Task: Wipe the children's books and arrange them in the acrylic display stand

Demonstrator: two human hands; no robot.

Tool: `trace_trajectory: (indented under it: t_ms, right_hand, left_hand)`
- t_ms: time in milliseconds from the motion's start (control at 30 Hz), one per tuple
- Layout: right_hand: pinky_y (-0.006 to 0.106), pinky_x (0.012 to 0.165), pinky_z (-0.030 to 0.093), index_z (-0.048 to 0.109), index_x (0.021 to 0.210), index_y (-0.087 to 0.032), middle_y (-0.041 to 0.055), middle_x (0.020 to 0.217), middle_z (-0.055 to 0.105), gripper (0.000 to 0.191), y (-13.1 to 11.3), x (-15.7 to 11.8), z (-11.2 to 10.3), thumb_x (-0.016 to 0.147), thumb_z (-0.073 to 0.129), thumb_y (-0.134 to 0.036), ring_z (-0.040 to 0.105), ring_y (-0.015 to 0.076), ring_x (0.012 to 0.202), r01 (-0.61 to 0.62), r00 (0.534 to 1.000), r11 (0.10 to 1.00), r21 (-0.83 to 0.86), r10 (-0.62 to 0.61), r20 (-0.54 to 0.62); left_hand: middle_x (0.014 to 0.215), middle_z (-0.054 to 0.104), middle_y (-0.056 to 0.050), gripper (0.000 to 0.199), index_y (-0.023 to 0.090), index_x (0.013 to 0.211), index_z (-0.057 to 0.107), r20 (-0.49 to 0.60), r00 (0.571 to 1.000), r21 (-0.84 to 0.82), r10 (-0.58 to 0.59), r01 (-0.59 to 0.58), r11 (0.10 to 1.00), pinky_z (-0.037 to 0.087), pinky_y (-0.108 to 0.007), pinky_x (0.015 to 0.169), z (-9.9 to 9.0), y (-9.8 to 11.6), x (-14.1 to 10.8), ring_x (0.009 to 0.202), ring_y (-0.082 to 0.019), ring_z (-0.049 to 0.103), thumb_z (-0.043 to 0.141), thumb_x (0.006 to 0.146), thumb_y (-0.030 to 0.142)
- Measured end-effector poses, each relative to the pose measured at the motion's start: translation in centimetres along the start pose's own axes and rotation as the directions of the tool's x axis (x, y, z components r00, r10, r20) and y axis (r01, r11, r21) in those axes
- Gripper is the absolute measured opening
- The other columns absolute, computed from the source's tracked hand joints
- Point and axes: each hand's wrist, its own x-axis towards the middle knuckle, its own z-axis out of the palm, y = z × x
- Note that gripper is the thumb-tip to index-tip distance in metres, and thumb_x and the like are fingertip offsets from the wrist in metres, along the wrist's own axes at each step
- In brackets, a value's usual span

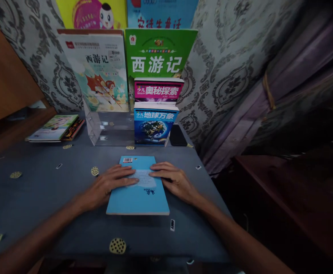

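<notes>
A light blue book (138, 203) lies closed on the table, its barcode at the far edge, upside down to me. My left hand (113, 182) rests on the book's left side, fingers stretched flat over the cover. From the right, my right hand (173, 177) lies with its fingers extended on the opposite side of the cover; its thumb is near the right edge. Both hands are open and press on the book without wrapping round it.
Behind the book stands a clear plastic rack (98, 131) with several upright books, among them a blue globe book (154, 127) and a green book (157, 53). A dark phone (178, 135) lies right of it. Stacked books (54, 128) lie at left. A curtain (240, 114) hangs at right.
</notes>
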Motion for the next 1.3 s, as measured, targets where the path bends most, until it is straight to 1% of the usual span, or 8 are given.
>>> trace_trajectory:
  t_ms: [133, 267, 433, 567, 667, 967, 1100, 1300]
  right_hand:
    - [0.05, 0.101, 0.05, 0.07, 0.121, -0.021, 0.0119, 0.127, 0.068, 0.038, 0.2, -1.0, 0.0, 0.092, 0.05, -0.006, 0.059, 0.0257, 0.123, 0.055, 0.976, 0.984, -0.169, -0.017, 0.219]
    - [0.053, 0.108, 0.044, 0.069, 0.121, -0.02, 0.0106, 0.128, 0.068, 0.039, -0.9, 0.0, -0.1, 0.091, 0.049, -0.005, 0.059, 0.026, 0.124, 0.046, 0.944, 0.963, -0.265, 0.046, 0.328]
    - [0.04, 0.113, 0.042, 0.053, 0.141, -0.021, 0.0093, 0.141, 0.06, 0.039, -2.9, 4.0, 3.7, 0.105, 0.039, -0.028, 0.052, 0.0186, 0.133, 0.026, 0.944, 0.996, -0.084, 0.004, 0.33]
    - [0.044, 0.123, 0.026, 0.04, 0.15, -0.014, 0.0125, 0.156, 0.043, 0.057, -3.0, 6.6, 7.1, 0.105, 0.032, -0.048, 0.031, 0.0207, 0.149, -0.062, 0.908, 0.998, -0.028, 0.068, 0.415]
    - [0.045, 0.124, 0.023, 0.039, 0.151, -0.013, 0.014, 0.159, 0.037, 0.064, -1.8, 6.9, 7.4, 0.104, 0.028, -0.055, 0.026, 0.0225, 0.151, -0.14, 0.905, 0.987, -0.078, 0.16, 0.395]
    - [0.054, 0.124, 0.02, 0.038, 0.152, -0.012, 0.0173, 0.161, 0.031, 0.066, 1.7, 3.3, 4.3, 0.103, 0.031, -0.055, 0.02, 0.0275, 0.152, -0.21, 0.922, 0.904, -0.372, 0.31, 0.233]
    - [0.055, 0.124, 0.02, 0.034, 0.154, -0.012, 0.0176, 0.162, 0.028, 0.067, -0.3, 0.8, 4.5, 0.103, 0.034, -0.054, 0.018, 0.0284, 0.153, -0.14, 0.924, 0.884, -0.445, 0.278, 0.264]
    - [0.053, 0.125, 0.016, 0.02, 0.159, -0.019, 0.0119, 0.165, 0.021, 0.072, -5.3, -2.9, 4.2, 0.1, 0.044, -0.054, 0.013, 0.026, 0.154, -0.079, 0.89, 0.938, -0.339, 0.219, 0.4]
  left_hand:
    - [0.153, 0.047, -0.004, 0.061, 0.038, 0.148, 0.042, 0.191, 0.974, 0.235, 0.12, -0.164, 0.958, 0.03, -0.059, 0.119, 0.7, -1.4, -1.6, 0.144, -0.027, 0.04, 0.06, 0.093, 0.019]
    - [0.155, 0.045, -0.005, 0.06, 0.036, 0.15, 0.039, 0.222, 0.963, 0.336, 0.154, -0.224, 0.915, 0.029, -0.055, 0.121, 0.9, -1.9, -2.1, 0.146, -0.025, 0.038, 0.056, 0.095, 0.021]
    - [0.143, 0.058, -0.006, 0.053, 0.033, 0.142, 0.052, 0.176, 0.974, 0.316, 0.145, -0.196, 0.928, 0.03, -0.053, 0.121, 1.4, -1.7, -2.0, 0.138, -0.025, 0.049, 0.058, 0.092, 0.018]
    - [0.13, 0.067, -0.007, 0.046, 0.03, 0.132, 0.062, 0.131, 0.983, 0.298, 0.129, -0.163, 0.941, 0.042, -0.047, 0.112, 1.4, -1.3, -2.0, 0.125, -0.024, 0.058, 0.056, 0.09, 0.012]
    - [0.138, 0.061, -0.007, 0.046, 0.03, 0.135, 0.06, 0.159, 0.98, 0.289, 0.117, -0.16, 0.944, 0.041, -0.05, 0.112, 1.4, -1.4, -2.1, 0.129, -0.026, 0.055, 0.056, 0.091, 0.016]
    - [0.151, 0.05, -0.004, 0.05, 0.036, 0.145, 0.046, 0.148, 0.976, 0.311, 0.162, -0.201, 0.929, 0.033, -0.055, 0.116, 1.7, -2.8, -2.5, 0.145, -0.025, 0.039, 0.054, 0.097, 0.027]
    - [0.151, 0.05, -0.006, 0.05, 0.033, 0.147, 0.045, 0.166, 0.973, 0.336, 0.161, -0.21, 0.918, 0.028, -0.056, 0.119, 1.6, -2.7, -2.4, 0.145, -0.025, 0.039, 0.053, 0.098, 0.029]
    - [0.151, 0.05, -0.006, 0.055, 0.033, 0.151, 0.038, 0.171, 0.974, 0.331, 0.15, -0.2, 0.922, 0.025, -0.055, 0.12, 1.6, -2.8, -2.5, 0.146, -0.024, 0.037, 0.051, 0.098, 0.025]
